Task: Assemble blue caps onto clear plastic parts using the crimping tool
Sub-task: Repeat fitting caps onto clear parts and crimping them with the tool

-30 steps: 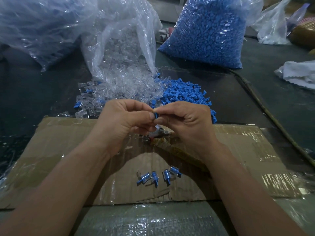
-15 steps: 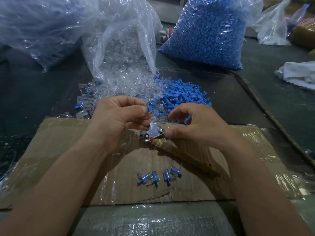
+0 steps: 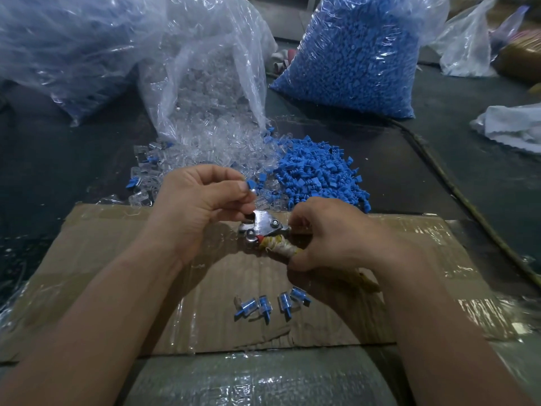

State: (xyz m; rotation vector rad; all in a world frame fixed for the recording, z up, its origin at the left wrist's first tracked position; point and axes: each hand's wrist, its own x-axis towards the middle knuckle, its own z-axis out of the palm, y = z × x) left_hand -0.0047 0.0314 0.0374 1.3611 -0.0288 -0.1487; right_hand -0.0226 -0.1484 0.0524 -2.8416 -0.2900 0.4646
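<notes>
- Clear parts [image 3: 205,142] spill from their open bag at far left-centre, just beyond the cardboard [image 3: 117,273], so I can reach one without leaning.
- My left hand [image 3: 202,206] is pinched on one piece [image 3: 251,186]: thumb and forefinger grip it, and its blue cap pokes up past my fingertips. I hold it by the top, I think, so the lower end is free to meet the tool.
- The piece sits just above the tool's metal head, near it; whether they touch I cannot tell.
- It looks small: a blue tab on a clear body, mostly hidden by my fingers. The plastic looks light and slick, so I judge a firm pinch is needed.
- The tool [image 3: 268,228] lies between my hands, low over the cardboard, its metal head pointing left toward the piece. The jaws' opening is hidden from me.
- My right hand [image 3: 330,232] is wrapped around the tool's cloth-bound handle, fingers curled tight, ready to squeeze.
- Four finished pieces [image 3: 270,306] lie in a row nearer me, below the tool, out of the way of both hands.
- Loose blue caps [image 3: 319,174] are heaped right of the clear parts, within my right hand's reach.
- A full cap bag [image 3: 351,54] stands behind as stock.
</notes>
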